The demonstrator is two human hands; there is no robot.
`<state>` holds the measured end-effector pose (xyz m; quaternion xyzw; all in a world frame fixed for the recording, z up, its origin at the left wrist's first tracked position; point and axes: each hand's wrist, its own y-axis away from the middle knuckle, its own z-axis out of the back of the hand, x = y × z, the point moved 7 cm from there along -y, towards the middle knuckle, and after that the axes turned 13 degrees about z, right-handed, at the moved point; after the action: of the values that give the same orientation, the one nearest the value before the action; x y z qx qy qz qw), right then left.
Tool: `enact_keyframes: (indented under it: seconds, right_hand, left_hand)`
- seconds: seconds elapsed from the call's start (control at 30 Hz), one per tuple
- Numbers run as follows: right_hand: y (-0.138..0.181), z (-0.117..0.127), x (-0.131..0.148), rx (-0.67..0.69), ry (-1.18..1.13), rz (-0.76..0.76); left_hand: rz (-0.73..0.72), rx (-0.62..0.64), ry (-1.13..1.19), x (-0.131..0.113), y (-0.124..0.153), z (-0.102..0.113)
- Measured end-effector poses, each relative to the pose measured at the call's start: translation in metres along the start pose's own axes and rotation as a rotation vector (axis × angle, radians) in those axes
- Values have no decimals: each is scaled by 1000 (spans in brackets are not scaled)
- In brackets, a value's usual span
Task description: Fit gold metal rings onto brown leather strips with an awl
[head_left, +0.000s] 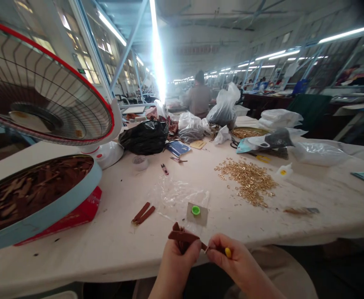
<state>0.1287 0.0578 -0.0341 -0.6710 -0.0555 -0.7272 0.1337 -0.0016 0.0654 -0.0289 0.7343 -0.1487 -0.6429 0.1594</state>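
Several brown leather strips (184, 237) are gripped in my left hand (182, 255), its thumb pressed down on them. My right hand (231, 254) is closed at the end of one strip, fingertips almost meeting my left thumb. A yellow tool handle (228, 252) sticks out between the right fingers; its working end is hidden. Just beyond my hands lies a grey square plate (202, 217) with a small green cap (196, 210) on it. To their left, two leather strips (143, 213) with metal pieces at one end rest on the table. A pile of gold metal rings (250, 179) spreads to the right.
At left, a large round tray (88, 182) of brown leather pieces sits on a red box (91, 207), below a fan (107, 112). A black bag (144, 137), a blue booklet (178, 148), a white bottle (284, 170) and a brush (303, 210) lie further out. A person (199, 97) sits beyond.
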Motion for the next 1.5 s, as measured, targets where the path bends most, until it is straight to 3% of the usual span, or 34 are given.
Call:
enact_keyframes:
  seconds: [0.1,0.3,0.63,0.9,1.03,1.13,1.27,1.37,1.5]
  right_hand:
    - [1,-4,2,6,80,31]
    - [2,-9,0,-2,168,74]
    - [3,-16,12,129,256,158]
    - [0,-16,13,59,322,188]
    - [-2,-13,13,115,217,120]
    - [-3,-11,9,83,240,86]
    - [-1,-14,5,12,244,92]
    - [4,-21,5,98,189,76]
    - [8,-11,23,100,470,256]
  left_hand:
    - [-172,-42,-39,-13,7,2]
    - [-224,-5,-135,-9,11,0]
    - [-138,70,-41,-16,10,0]
    - [-116,117,-158,-11,2,-1]
    - [-118,144,-277,-16,5,-1]
    - [-95,186,-298,-14,9,-6]
    - [-118,129,-251,-7,9,-8]
    - [-29,72,-161,3,3,-2]
    - [186,149,-105,13,0,-2]
